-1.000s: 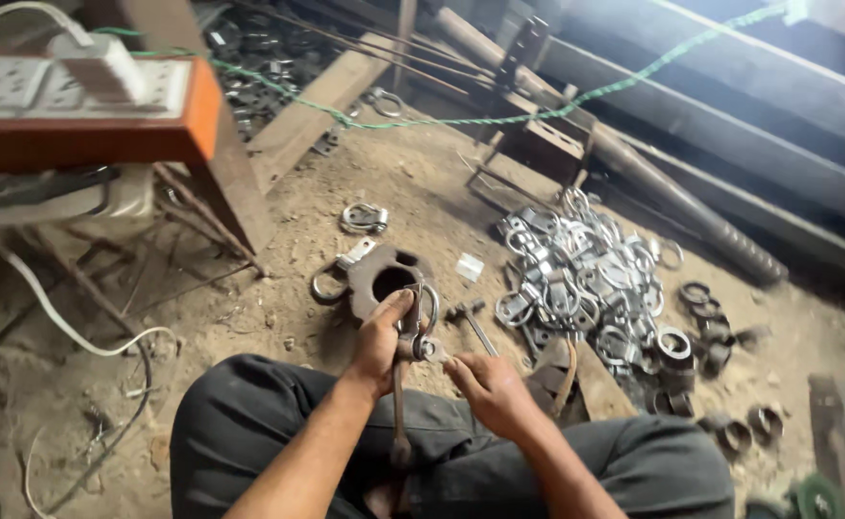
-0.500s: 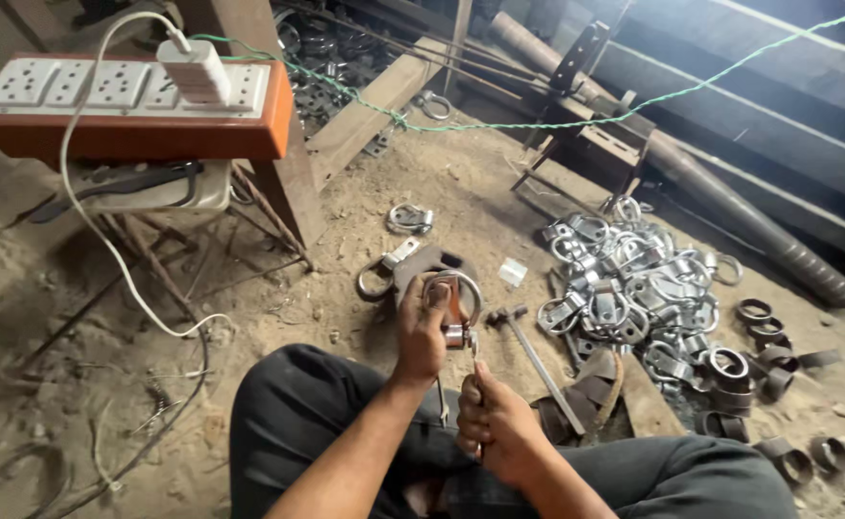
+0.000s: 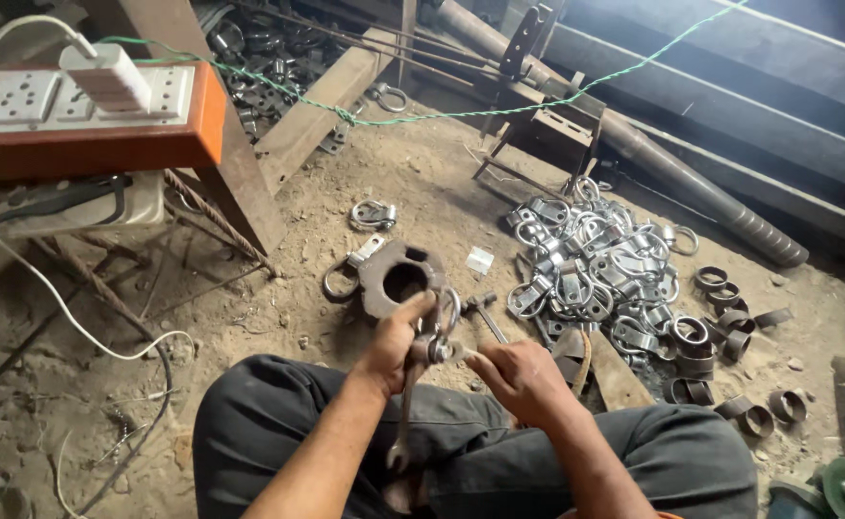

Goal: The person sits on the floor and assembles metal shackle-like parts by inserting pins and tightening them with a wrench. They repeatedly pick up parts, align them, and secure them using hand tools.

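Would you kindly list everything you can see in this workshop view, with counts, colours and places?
clamp: one, grey steel, held between both hands.
spanner: one, grey, hanging below the clamp.
block: one, rusty brown with a round hole, on the ground ahead of the hands.
clamp pile: many, silvery, right of centre.
rings: about a dozen, dark steel, far right on the ground.
power strip: one, white, on an orange board, top left.
charger: one, white, plugged into the strip.
cord: one, green, strung across the top.
left hand: gripping the clamp.
right hand: pinching the clamp's bolt end.
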